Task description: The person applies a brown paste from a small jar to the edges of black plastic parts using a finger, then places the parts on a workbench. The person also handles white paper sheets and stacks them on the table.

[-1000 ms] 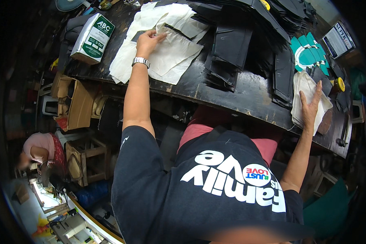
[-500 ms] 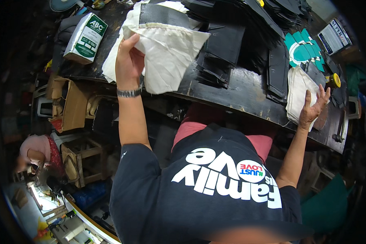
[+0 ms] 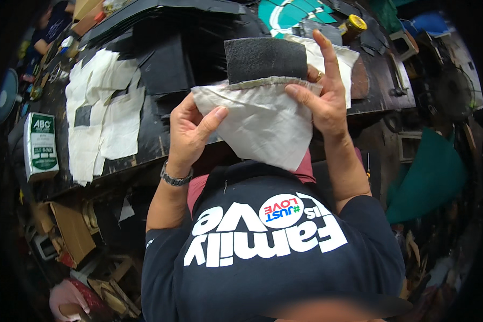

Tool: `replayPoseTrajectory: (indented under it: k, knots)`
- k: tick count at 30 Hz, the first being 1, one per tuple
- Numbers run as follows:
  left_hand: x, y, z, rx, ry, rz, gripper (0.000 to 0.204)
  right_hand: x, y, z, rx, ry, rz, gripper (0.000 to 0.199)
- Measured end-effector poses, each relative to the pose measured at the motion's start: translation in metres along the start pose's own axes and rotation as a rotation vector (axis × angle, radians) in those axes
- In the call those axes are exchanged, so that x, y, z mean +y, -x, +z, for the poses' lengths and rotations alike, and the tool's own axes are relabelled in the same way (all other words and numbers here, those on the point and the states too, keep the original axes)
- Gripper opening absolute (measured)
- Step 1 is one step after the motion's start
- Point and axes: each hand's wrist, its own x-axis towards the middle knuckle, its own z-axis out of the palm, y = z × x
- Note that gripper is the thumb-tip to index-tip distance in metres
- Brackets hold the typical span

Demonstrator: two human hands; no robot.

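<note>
In front of my chest I hold up a white cloth piece (image 3: 263, 126) by its top edge, which has a folded seam. A black rectangular panel (image 3: 265, 59) stands up along that seam and seems joined to it. My left hand (image 3: 193, 129), below a metal watch, pinches the left corner with the thumb on the near side. My right hand (image 3: 327, 102) grips the right end between thumb and fingers, its index finger raised. Behind the right hand lie more white cloth pieces (image 3: 353, 64). Other white pieces (image 3: 83, 145) overlap on the table to the left.
Stacks of black sheets (image 3: 166, 61) cover the middle of the dark table. A green-and-white tin (image 3: 40, 142) stands at the left, a yellow-lidded jar (image 3: 354, 26) beside green pieces (image 3: 316, 13) at the back right. A cardboard box (image 3: 72, 231) and another person (image 3: 72, 300) are lower left.
My left hand has carried the cloth piece rightward, in front of my chest. My right hand has come in from the white pieces at the right and taken the other end. The view has turned rightward.
</note>
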Motion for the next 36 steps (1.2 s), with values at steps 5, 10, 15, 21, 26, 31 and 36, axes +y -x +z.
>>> replayPoseTrajectory:
  k: [5, 10, 15, 21, 26, 31, 36]
  knots:
    - [-0.025, -0.003, -0.013, 0.032, -0.256, -0.043, 0.014, 0.002, -0.036, -0.092, 0.08, 0.047, 0.107, 0.089]
    - [-0.051, -0.002, -0.012, 0.024, -0.656, 0.101, 0.01, 0.045, -0.068, -0.161, 0.203, 0.115, 0.167, 0.089]
    - [-0.054, 0.001, -0.011, -0.007, -0.745, 0.132, 0.011, 0.081, -0.066, -0.174, 0.347, 0.268, 0.215, 0.086]
    - [-0.052, -0.001, -0.011, -0.008, -0.766, 0.116, 0.011, 0.068, -0.07, -0.166, 0.277, 0.677, 0.183, 0.092]
    - [-0.052, 0.0, -0.009, -0.004, -0.761, 0.104, 0.011, 0.051, -0.071, -0.15, 0.237, 1.459, 0.181, 0.097]
    - [-0.056, -0.001, -0.011, -0.009, -0.79, 0.142, 0.008, 0.049, -0.063, -0.128, 0.377, 1.735, -0.241, 0.095]
    - [-0.046, 0.005, -0.012, -0.044, -0.909, 0.255, 0.011, 0.093, -0.032, -0.083, 0.0, 1.325, -0.123, 0.082]
